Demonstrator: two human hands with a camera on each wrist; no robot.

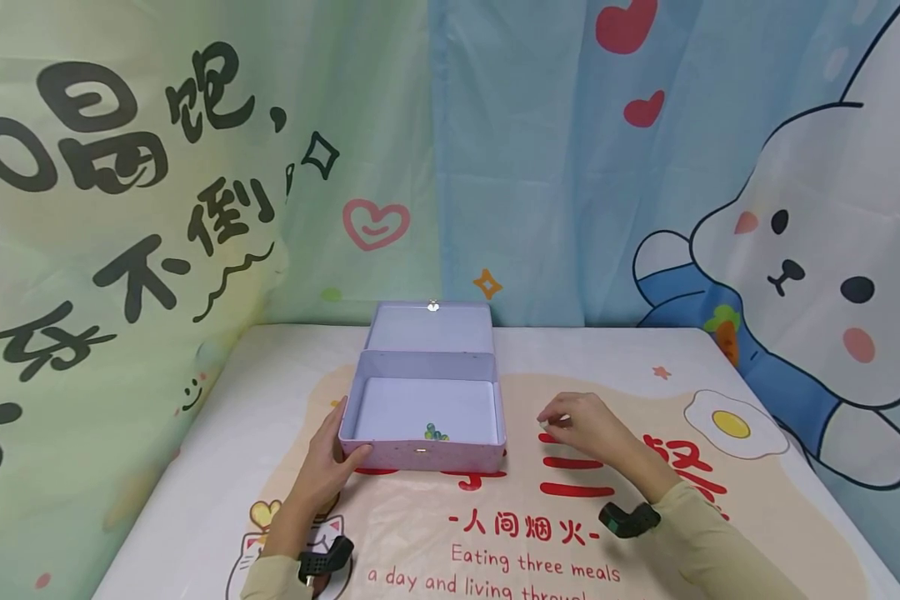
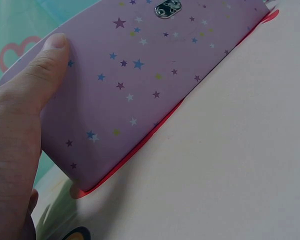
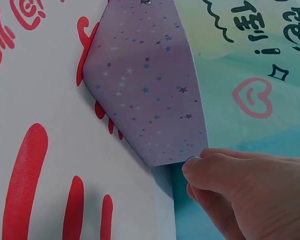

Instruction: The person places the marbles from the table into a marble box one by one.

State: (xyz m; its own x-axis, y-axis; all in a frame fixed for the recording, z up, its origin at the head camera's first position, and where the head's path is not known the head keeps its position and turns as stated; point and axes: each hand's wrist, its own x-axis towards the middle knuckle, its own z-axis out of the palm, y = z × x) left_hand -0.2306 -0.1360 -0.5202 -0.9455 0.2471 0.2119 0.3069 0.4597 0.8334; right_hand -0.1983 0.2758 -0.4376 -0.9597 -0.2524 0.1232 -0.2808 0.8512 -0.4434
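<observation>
A lilac hinged box (image 1: 422,457), its sides printed with small stars, stands with its lid (image 1: 428,327) raised at the back. Several green and yellowish glass marbles (image 1: 435,433) lie inside near the front wall. My left hand (image 1: 326,462) grips the box's front left corner; in the left wrist view the thumb (image 2: 45,65) presses on the starry front. To the right of the box, my right hand (image 1: 588,425) pinches a small glassy, rounded thing (image 3: 191,159) between thumb and forefinger. Most of that thing is hidden by the fingertips.
Beneath everything lies a printed tablecloth (image 1: 495,575) with red lettering and a fried egg picture. Behind the table hangs a curtain (image 1: 510,167) with cartoon prints, close behind the raised lid. A dark wrist device (image 1: 630,519) sits on the right forearm.
</observation>
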